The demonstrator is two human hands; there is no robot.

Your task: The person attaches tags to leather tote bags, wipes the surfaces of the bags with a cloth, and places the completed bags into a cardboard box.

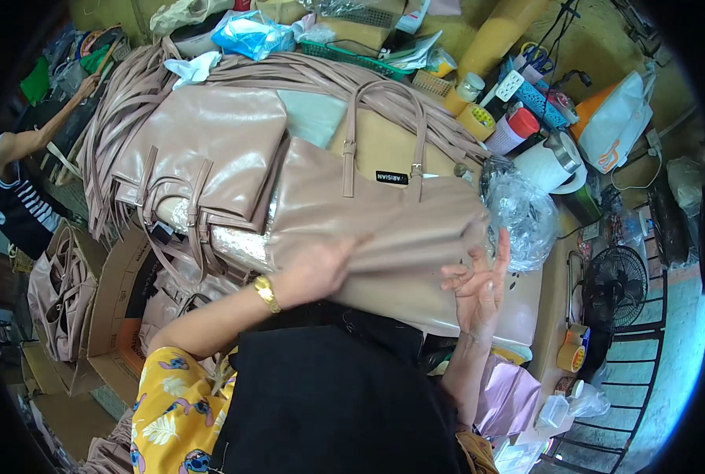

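Note:
A shiny dusty-pink tote bag (400, 225) lies flat on the table in front of me, its two buckled handles (351, 150) pointing away. My left hand (317, 272), with a gold watch on the wrist, is over the bag's near left part and is smeared by motion; its fingers cannot be made out. By the bag's near right edge, my right hand (480, 288) is raised palm up with its fingers apart and nothing in them. Left of the tote, more pink bag pieces (210, 142) and a bag with buckled handles (198, 209) lie piled up.
Long pink straps (305, 71) are heaped along the back. Crumpled clear plastic (518, 205), a white kettle (550, 164) and tape rolls (476, 122) stand at the right, with a black fan (617, 288) beyond. A cardboard box (116, 316) is at the left. Another person (25, 189) is far left.

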